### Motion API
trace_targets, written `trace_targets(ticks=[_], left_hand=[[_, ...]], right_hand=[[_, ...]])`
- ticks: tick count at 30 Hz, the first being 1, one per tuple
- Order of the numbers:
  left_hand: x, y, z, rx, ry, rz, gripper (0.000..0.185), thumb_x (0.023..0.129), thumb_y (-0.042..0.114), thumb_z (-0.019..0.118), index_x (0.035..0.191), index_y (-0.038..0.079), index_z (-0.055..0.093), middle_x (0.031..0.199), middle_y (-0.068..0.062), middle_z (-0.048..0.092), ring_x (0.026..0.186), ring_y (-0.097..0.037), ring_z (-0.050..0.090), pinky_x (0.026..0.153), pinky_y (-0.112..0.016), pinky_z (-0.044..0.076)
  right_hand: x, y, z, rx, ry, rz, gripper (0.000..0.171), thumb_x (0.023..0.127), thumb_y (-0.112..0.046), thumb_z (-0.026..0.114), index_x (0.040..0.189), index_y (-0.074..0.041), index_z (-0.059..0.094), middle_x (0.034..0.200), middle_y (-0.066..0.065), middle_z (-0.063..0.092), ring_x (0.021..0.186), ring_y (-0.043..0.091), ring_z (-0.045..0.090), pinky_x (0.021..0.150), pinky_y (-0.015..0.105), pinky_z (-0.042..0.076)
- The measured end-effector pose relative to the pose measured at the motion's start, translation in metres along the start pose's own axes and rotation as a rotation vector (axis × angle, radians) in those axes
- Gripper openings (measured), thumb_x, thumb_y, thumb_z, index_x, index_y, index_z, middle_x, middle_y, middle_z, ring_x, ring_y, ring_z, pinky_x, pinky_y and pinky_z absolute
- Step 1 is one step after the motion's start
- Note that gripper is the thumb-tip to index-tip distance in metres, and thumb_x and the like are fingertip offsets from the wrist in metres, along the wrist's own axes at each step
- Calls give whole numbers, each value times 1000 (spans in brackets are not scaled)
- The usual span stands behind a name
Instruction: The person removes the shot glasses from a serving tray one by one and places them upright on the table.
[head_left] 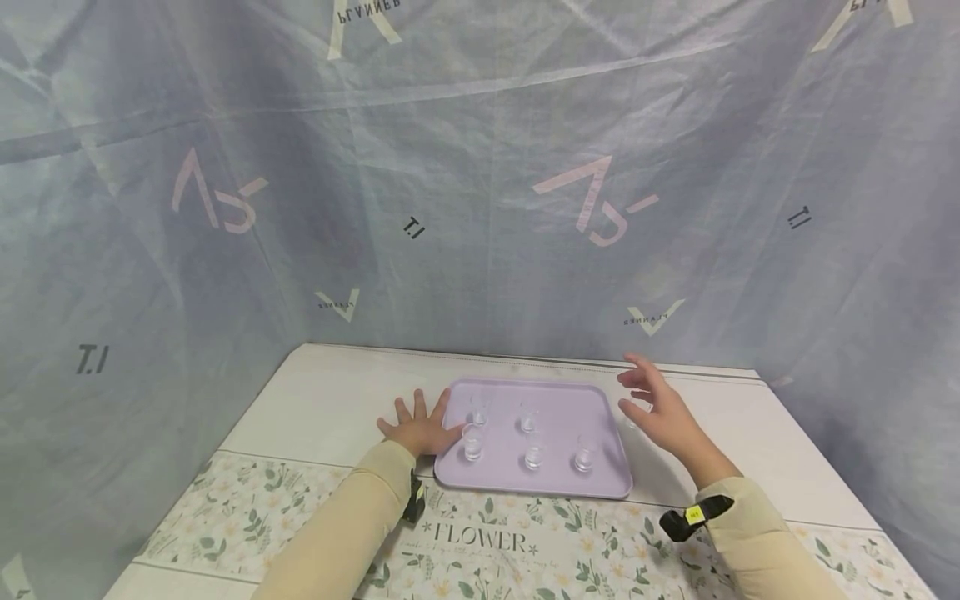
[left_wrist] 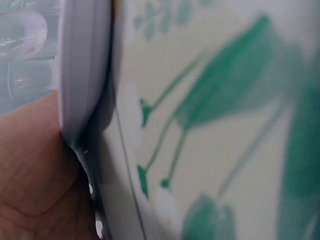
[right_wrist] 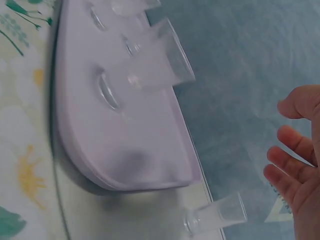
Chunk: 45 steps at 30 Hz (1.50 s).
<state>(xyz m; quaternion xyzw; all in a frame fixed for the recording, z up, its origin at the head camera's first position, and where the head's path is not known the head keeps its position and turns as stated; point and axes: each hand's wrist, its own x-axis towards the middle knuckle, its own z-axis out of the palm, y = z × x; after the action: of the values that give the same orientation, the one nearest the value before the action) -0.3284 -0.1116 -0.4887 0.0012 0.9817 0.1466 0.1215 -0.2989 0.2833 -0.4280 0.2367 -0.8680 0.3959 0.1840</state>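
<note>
Spread flat, the fingers of the left hand [head_left: 422, 428] press on the table [head_left: 315, 408] against the left edge of a lilac tray [head_left: 558, 400], gripping nothing; the left wrist view shows the palm [left_wrist: 35, 170] touching the tray rim [left_wrist: 82, 65]. Five small clear glasses [head_left: 473, 442] stand upright on the tray in two rows. Beyond the tray's right edge, a sixth glass [right_wrist: 220, 215] stands on the bare table, apart from the rim. At far right, the right hand [head_left: 660, 412] hovers beside the tray, fingers [right_wrist: 287, 160] loosely spread and holding nothing. A floral mat [head_left: 480, 542] printed "FLOWER" lies under the tray's near edge.
</note>
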Motion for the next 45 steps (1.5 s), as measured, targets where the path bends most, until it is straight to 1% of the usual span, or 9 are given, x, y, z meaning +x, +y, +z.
trace_targets(ticks=[4, 8, 16, 20, 24, 29, 33, 39, 45], left_hand=[[18, -9, 13, 7, -4, -12, 92, 90, 81, 35, 163, 36, 3, 168, -19, -9, 148, -55, -13, 103, -84, -7], [26, -13, 18, 17, 5, -8, 94, 88, 84, 33, 163, 37, 2, 168, -18, -10, 148, -54, -13, 102, -85, -6], [17, -8, 15, 2, 26, 5, 95, 87, 83, 37, 164, 34, 10, 168, -23, -2, 147, -58, -9, 101, -86, -4], [12, -5, 9, -3, 19, 1, 93, 89, 80, 39, 164, 32, 12, 168, -23, 0, 148, -58, -7, 102, -86, -4], [6, -2, 5, -4, 12, -1, 91, 90, 78, 39, 164, 33, 11, 168, -22, -1, 148, -57, -8, 103, -85, -5], [13, -6, 12, -10, 10, 5, 93, 89, 81, 37, 164, 35, 6, 168, -22, -6, 148, -56, -12, 102, -85, -7], [18, -9, 16, -15, 18, 11, 92, 90, 80, 37, 164, 35, 6, 168, -21, -7, 148, -56, -12, 102, -84, -7], [21, -10, 17, -9, 1, 3, 90, 91, 78, 38, 163, 37, 3, 167, -20, -10, 148, -55, -14, 103, -84, -7], [19, -10, 16, -27, 21, 11, 89, 92, 75, 41, 164, 34, 7, 167, -21, -8, 148, -56, -13, 102, -84, -8]], right_hand=[[-6, -9, 5, 34, -12, -13, 70, 89, 13, 67, 151, 3, 35, 120, 29, 61, 110, 47, 61, 93, 60, 49], [-11, 8, 15, 57, -46, -33, 73, 90, 10, 69, 153, -1, 33, 121, 24, 62, 111, 44, 63, 91, 56, 53], [-26, 6, 25, 243, -120, -63, 74, 90, 13, 66, 154, -1, 32, 122, 23, 58, 114, 20, 61, 94, 38, 55], [-31, 6, 32, 312, -154, -82, 74, 88, 14, 66, 152, 5, 30, 122, 29, 54, 115, 12, 59, 95, 38, 55], [-36, 8, 37, 340, -177, -62, 79, 87, 12, 69, 154, 2, 29, 123, 31, 52, 115, 22, 60, 94, 41, 55], [-40, 13, 43, 356, -223, -22, 85, 85, 9, 74, 156, 0, 28, 127, 32, 51, 117, 44, 58, 94, 36, 55], [-42, 14, 48, 357, -236, 2, 86, 83, 9, 75, 154, 1, 28, 128, 31, 53, 118, 50, 56, 94, 33, 55], [-46, 13, 54, 346, -208, -11, 86, 81, 11, 76, 153, -1, 32, 124, 31, 55, 114, 47, 60, 91, 34, 56], [-47, 15, 60, 346, -201, -4, 85, 81, 12, 76, 153, -1, 33, 122, 24, 59, 106, 31, 65, 90, 32, 57]])
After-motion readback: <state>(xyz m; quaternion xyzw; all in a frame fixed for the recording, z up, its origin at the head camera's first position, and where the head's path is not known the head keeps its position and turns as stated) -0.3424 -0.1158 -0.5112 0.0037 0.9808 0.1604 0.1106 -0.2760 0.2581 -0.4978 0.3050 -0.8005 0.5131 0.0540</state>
